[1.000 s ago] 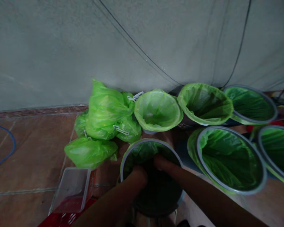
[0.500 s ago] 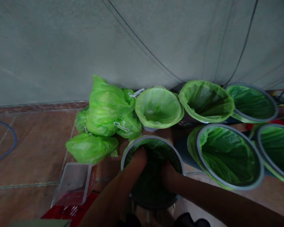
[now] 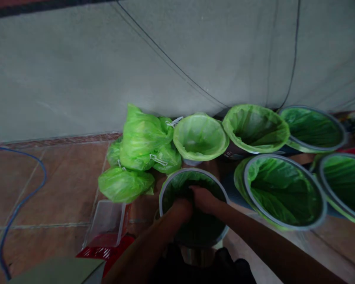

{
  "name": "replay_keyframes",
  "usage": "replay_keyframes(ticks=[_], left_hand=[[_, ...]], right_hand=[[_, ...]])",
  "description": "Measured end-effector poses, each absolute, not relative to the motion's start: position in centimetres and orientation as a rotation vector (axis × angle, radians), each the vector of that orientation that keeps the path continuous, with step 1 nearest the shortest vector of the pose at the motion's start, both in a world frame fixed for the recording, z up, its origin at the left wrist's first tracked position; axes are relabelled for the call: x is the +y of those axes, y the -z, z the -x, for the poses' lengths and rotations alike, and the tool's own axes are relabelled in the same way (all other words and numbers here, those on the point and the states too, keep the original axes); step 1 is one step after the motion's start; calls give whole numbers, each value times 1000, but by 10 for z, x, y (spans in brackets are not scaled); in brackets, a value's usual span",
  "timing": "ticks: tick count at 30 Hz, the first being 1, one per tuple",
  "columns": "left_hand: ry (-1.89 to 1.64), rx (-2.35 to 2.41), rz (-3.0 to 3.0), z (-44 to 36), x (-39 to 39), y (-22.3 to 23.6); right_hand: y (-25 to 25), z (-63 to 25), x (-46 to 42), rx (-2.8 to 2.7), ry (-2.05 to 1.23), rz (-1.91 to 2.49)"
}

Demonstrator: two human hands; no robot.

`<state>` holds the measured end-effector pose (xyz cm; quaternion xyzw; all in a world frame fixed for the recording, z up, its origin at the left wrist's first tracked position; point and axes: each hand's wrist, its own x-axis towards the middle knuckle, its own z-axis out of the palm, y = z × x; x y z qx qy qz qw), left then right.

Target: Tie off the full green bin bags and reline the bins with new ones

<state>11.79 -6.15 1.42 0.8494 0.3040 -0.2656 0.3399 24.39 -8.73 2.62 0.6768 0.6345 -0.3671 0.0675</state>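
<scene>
Both my hands reach down into a round trash bin (image 3: 194, 170) with a grey rim, standing in front of me. A green bag (image 3: 179, 184) lines its inside. My left hand (image 3: 182, 208) is low in the bin, bent inward, its fingers lost in the dark. Just to the right and slightly higher is my right hand (image 3: 203, 198), reaching leftward across the opening near the left one. Its fingertips are dim, and I cannot make out whether either hand grips the liner.
Several bins lined in green stand to the right, such as a near one (image 3: 285, 191) and a pale one (image 3: 201, 136). Tied green bags (image 3: 144, 138) are heaped against the wall. A clear plastic container (image 3: 106, 221) and a blue hose (image 3: 43, 173) lie left on the tiles.
My right hand has moved left and up inside the bin, closer to my left hand. My left hand has shifted down and slightly right. The view has tilted a little.
</scene>
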Motion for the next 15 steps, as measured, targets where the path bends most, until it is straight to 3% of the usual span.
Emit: replay_keyframes(ticks=[3,4,7,9,12,15], left_hand=[[522,798,-2319,-97,-65,-49],[312,882,-2381,-85,-65,-58],[-109,1459,-2331,-42,-67,-69],[-46,1654,-2122,-20,-69,-64],[170,1536,-1884,-12,-71,-53],[283,1576,-1844,-27,-68,-56]], right_hand=[[-54,-256,-134,2000,948,-2363],[-59,-262,-151,1935,816,-2534],[-58,-271,-197,1484,562,-2914],[-49,-268,-214,1253,815,-2992],[-40,-257,-219,1107,1287,-2933],[-42,-257,-211,1109,1259,-2927]])
